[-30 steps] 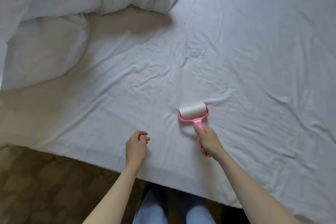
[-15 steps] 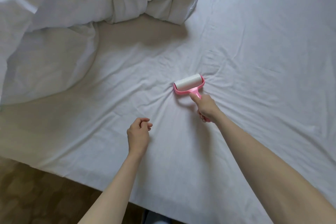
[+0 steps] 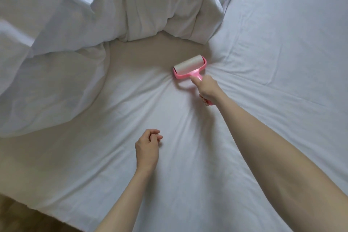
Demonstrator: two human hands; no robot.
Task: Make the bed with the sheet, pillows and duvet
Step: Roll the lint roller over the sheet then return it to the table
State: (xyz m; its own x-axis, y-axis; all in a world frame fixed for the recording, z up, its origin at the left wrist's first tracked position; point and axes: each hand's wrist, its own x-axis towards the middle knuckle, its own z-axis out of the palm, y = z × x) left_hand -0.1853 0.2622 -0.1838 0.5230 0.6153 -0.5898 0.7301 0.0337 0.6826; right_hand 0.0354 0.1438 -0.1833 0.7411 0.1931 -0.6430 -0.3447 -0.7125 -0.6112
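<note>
The right hand is stretched far over the bed and grips the pink handle of a lint roller, with the thumb laid along the top of the handle. The white roll of the lint roller lies on the white sheet, and the cloth is gathered in fine wrinkles that spread out from the roller to both sides. The left hand is nearer to the person, over the sheet; its fingers are loosely curled and they hold nothing. I cannot tell if this hand touches the cloth.

The sheet covers the mattress and hangs over the near edge of the bed. The duvet is pushed in a crumpled heap on the far left part of the bed, just beyond the roller, and a flatter part of it spreads toward the left edge. A strip of brownish floor shows at the bottom left corner
</note>
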